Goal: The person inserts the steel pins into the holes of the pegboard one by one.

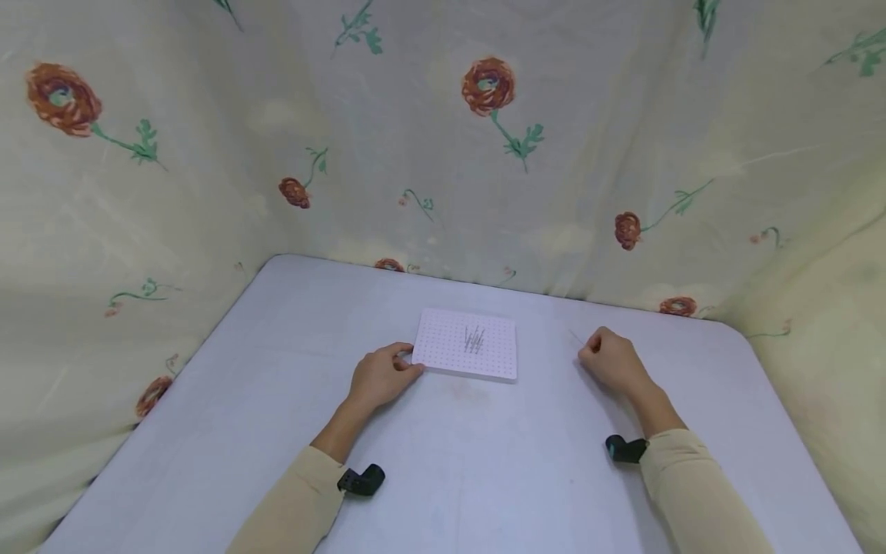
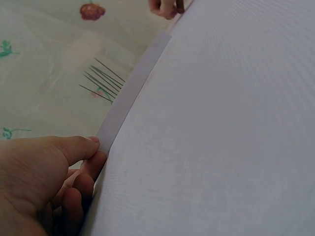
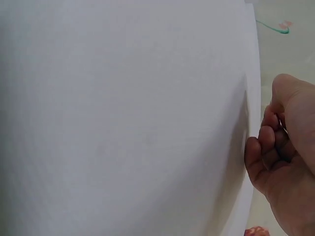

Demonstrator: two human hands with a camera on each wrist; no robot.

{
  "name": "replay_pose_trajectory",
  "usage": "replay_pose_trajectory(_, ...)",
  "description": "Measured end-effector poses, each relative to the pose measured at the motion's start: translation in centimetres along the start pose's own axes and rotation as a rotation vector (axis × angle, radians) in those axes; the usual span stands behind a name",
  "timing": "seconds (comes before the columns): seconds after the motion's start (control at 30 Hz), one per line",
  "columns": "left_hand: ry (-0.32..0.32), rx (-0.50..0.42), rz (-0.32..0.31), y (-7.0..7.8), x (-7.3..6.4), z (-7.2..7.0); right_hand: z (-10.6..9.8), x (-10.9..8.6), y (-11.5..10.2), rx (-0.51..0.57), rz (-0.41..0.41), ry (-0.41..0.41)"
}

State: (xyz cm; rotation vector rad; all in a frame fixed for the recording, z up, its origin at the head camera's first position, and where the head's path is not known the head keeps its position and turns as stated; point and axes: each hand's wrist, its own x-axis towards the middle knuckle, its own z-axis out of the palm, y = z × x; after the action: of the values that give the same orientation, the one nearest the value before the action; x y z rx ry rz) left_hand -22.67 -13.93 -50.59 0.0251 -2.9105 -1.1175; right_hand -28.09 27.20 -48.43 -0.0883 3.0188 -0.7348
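A white rectangular board (image 1: 443, 362) full of small holes lies on the table, with several thin dark needles (image 1: 474, 340) standing up from it. In the left wrist view the needles (image 2: 104, 81) rise beyond the board's side (image 2: 130, 93). My left hand (image 1: 384, 377) holds the board's near left corner, thumb at the front and fingers along the left side. To the right of the board, my right hand (image 1: 616, 362) is low over the table with fingers curled. A faint thin needle (image 1: 576, 336) sticks out from its pinched thumb and forefinger; the right wrist view hides it.
The table (image 1: 484, 462) has a white cover and rounded far corners. A flowered cloth (image 1: 415, 154) hangs behind it and at both sides. Black wrist cameras (image 1: 361, 481) sit on both sleeves.
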Motion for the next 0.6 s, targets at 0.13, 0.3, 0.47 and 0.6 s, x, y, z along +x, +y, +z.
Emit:
replay_pose_trajectory(0.13, 0.003, 0.001, 0.007, 0.0, -0.1, 0.0, 0.0, -0.2, -0.5, 0.047, -0.011, 0.02)
replay_pose_trajectory(0.3, -0.007, -0.005, 0.011, 0.0, -0.2, 0.0, 0.5, -0.2, -0.9, 0.083, -0.015, 0.039)
replay_pose_trajectory(0.47, -0.007, -0.001, 0.011, 0.0, -0.2, -0.1, 0.6, -0.2, -1.7, 0.109, -0.032, 0.073)
replay_pose_trajectory(0.6, -0.004, 0.004, 0.005, 0.1, -0.1, -0.1, 0.5, -0.2, -2.7, 0.15, -0.015, 0.067)
